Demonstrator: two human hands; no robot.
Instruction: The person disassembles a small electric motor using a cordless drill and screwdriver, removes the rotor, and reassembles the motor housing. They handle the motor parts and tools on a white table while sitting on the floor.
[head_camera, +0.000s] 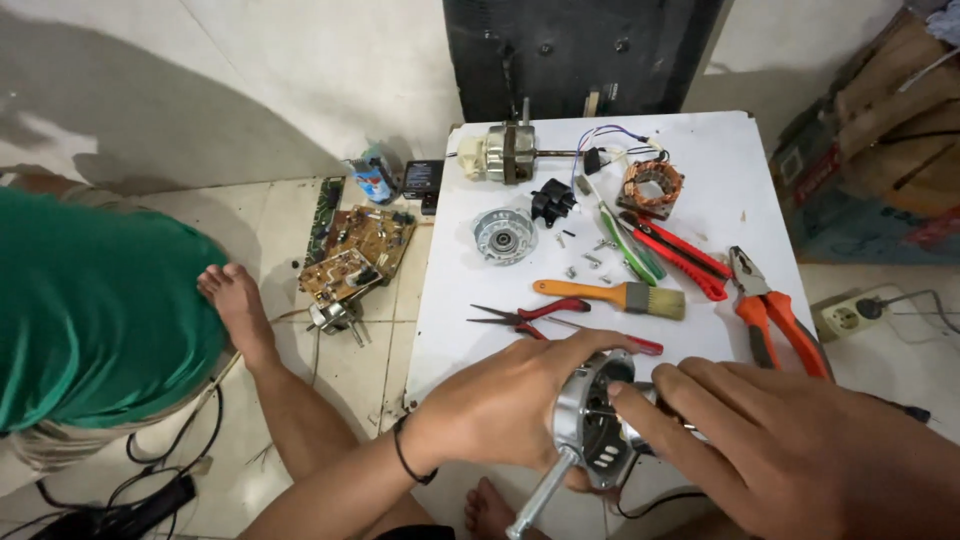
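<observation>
Gripped in the left hand (505, 405) at lower centre of the frame, the metal motor housing (592, 425) sits half-assembled while right hand (790, 440) fingers pinch into its opening, with the stator coil (650, 185), screws (590, 255) and bearing cover (504, 233) lying loose on the white board (450, 300) above.

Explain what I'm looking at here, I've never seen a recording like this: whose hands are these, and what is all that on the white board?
One camera on the person's head looks down. Their left hand grips a round metal motor housing with a shaft; their right hand has fingers at its opening. On the white board lie a paintbrush, needle-nose pliers, orange pliers, red cutters, a copper-wound stator, another motor and loose screws. Circuit boards sit on the floor beside another person in green.
</observation>
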